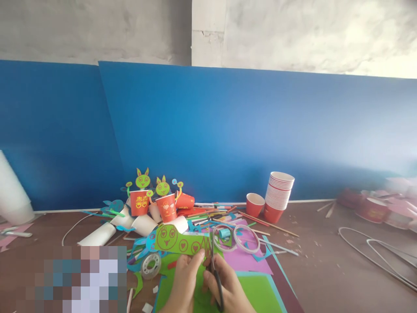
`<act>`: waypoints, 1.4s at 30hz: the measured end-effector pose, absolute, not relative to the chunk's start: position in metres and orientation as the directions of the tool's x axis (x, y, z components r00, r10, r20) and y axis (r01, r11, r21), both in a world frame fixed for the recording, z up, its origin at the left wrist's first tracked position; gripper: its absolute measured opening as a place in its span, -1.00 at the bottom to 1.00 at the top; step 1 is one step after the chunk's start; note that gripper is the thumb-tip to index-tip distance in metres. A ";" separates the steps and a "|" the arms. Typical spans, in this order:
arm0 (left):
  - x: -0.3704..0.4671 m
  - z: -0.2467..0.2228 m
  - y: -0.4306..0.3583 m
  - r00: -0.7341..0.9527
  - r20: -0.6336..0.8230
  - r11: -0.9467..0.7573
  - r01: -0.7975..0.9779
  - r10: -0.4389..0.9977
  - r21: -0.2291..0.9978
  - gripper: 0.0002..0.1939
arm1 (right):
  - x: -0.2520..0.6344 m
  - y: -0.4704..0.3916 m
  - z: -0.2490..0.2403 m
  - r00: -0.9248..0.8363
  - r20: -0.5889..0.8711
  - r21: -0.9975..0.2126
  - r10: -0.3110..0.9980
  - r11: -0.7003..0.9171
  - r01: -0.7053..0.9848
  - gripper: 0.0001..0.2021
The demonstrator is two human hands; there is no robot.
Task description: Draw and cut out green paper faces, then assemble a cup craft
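My left hand (187,278) pinches the lower edge of a green paper strip (184,244) with a drawn face, hearts and zigzag lines in red. A pair of black-handled scissors (217,284) sits in my right hand (224,278), its blades pointing up at the strip's right end. The two hands are close together above green paper sheets (260,291). Whether the blades are parted is hard to tell. Left of the strip lies a roll of clear tape (150,266); two tape rings (246,238) rest on purple paper (244,261) to the right.
Behind, red paper cups (139,203) carry green paper rabbit heads (163,187). A tall cup stack (279,195) and a single cup (255,204) stand near the blue partition (228,130). Sticks and pens (211,213) lie heaped centrally. A cable (374,252) curls at right.
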State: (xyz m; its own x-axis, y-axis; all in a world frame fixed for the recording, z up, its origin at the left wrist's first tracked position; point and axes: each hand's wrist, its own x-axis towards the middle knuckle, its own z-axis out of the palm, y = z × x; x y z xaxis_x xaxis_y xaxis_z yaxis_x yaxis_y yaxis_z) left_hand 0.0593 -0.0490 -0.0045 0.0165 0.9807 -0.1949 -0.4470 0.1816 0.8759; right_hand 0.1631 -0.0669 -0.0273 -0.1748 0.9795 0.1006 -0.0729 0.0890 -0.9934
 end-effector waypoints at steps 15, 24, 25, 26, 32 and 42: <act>0.059 -0.002 -0.051 0.107 -0.235 0.258 -0.425 0.966 0.867 -0.61 | 0.165 -0.067 -0.026 -0.205 0.095 -0.995 0.974 0.091 -0.032 -0.59; 0.061 0.005 -0.055 0.096 -0.264 0.279 -0.432 0.960 0.858 -0.62 | 0.163 -0.067 -0.026 -0.214 0.107 -0.994 0.971 0.100 -0.044 -0.59; 0.061 0.004 -0.055 0.098 -0.260 0.276 -0.432 0.961 0.858 -0.62 | 0.163 -0.067 -0.025 -0.218 0.104 -0.994 0.970 0.097 -0.041 -0.57; 0.061 0.003 -0.055 0.097 -0.254 0.271 -0.433 0.962 0.860 -0.62 | 0.163 -0.066 -0.025 -0.220 0.101 -0.995 0.970 0.095 -0.037 -0.56; 0.060 -0.002 -0.053 0.134 -0.248 0.282 -0.438 0.959 0.854 -0.61 | 0.163 -0.064 -0.025 -0.214 0.091 -0.996 0.973 0.088 -0.022 -0.53; 0.056 -0.015 -0.045 0.206 -0.189 0.262 -0.427 0.960 0.865 -0.59 | 0.161 -0.065 -0.025 -0.179 0.068 -0.998 0.981 0.065 -0.020 -0.54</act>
